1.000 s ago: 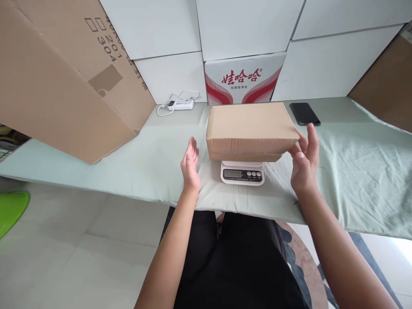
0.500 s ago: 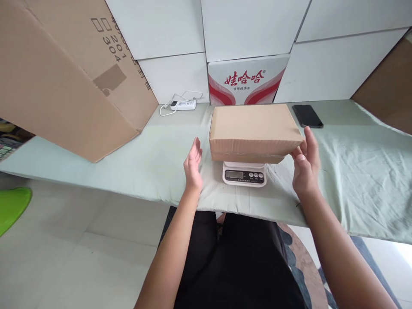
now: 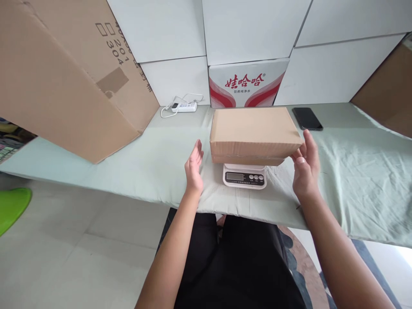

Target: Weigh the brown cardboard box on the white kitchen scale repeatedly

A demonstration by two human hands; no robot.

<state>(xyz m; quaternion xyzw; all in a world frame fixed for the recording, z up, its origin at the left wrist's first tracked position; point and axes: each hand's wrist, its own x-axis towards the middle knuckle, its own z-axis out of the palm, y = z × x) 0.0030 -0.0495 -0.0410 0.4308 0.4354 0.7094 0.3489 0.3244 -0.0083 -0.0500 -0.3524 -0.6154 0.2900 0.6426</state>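
A brown cardboard box (image 3: 254,126) rests on a small white kitchen scale (image 3: 244,177), hiding the scale's platform. The scale's display and several buttons face me, and I can read no digits on the display. To the left of the box, my left hand (image 3: 194,167) is held upright and open, apart from the cardboard. My right hand (image 3: 305,167) is open at the box's right front corner, thumb and fingers spread. Its fingertips are at that corner, partly behind it; whether they touch it I cannot tell.
A black phone (image 3: 307,118) lies behind my right hand. A white device with a cable (image 3: 184,107) lies at the back left. White boxes (image 3: 174,79) and a red-lettered carton (image 3: 247,83) line the back; a large cardboard carton (image 3: 80,81) stands left on the green cloth (image 3: 154,171).
The whole view has shifted slightly, so everything sits a little lower. Both hands, the box and the scale keep about the same places relative to each other.
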